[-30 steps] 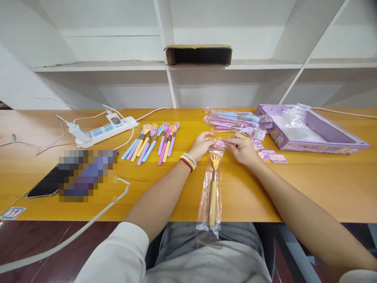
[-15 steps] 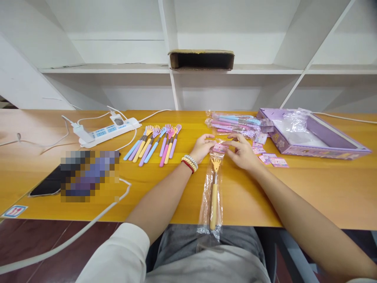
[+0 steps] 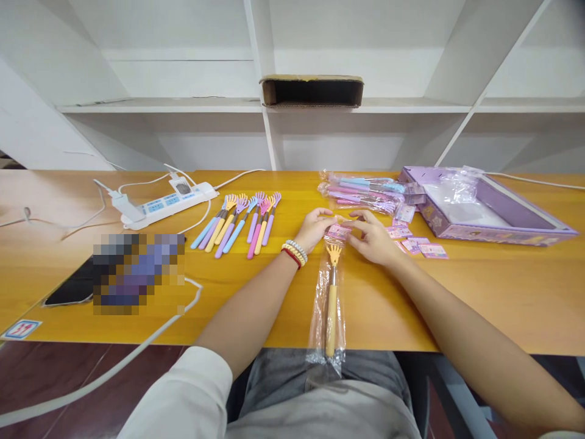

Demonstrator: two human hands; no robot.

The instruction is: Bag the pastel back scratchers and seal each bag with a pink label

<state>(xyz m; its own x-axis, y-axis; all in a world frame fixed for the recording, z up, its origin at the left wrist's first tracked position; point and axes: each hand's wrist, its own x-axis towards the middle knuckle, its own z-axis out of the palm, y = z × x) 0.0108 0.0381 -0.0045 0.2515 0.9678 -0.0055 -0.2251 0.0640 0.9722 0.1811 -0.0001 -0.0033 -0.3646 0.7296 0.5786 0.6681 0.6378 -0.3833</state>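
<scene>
Apparently, left hand and right hand are pinching the pink card from both sides, probably for steadiness; the bagged yellow scratcher is lying mostly on the tabletop.

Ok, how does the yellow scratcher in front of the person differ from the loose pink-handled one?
The yellow scratcher is in a clear bag; the pink-handled one is bare.
The yellow scratcher points nearly straight away from the person; the pink-handled one slants rightward.
Both have hand-shaped heads at the far end.
</scene>
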